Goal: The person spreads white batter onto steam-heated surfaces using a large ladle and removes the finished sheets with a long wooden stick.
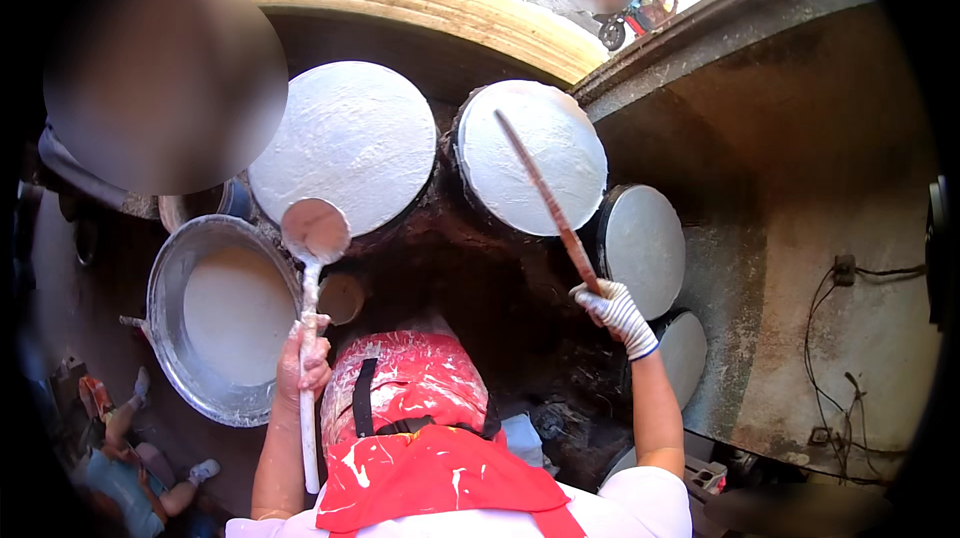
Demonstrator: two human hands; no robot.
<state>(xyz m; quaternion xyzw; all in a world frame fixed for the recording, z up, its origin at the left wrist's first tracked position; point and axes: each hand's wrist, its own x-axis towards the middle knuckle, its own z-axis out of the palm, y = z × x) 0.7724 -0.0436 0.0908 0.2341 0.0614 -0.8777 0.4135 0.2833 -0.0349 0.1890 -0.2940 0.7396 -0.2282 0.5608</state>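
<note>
From the head camera, the left hand [308, 353] is wrapped tight around a long-handled ladle [314, 231], its bowl at twelve o'clock from the fist, hanging between the metal basin [165, 268] of white batter at nine o'clock and the nearest round griddle [345, 143]. The gloved right hand [615, 313] clamps a thin reddish stick [545, 200] lying across the second griddle [540, 153]. Both discs look coated white, so spreading seems largely done; lifting remains, I'd judge. No packages, labels or signs show.
</note>
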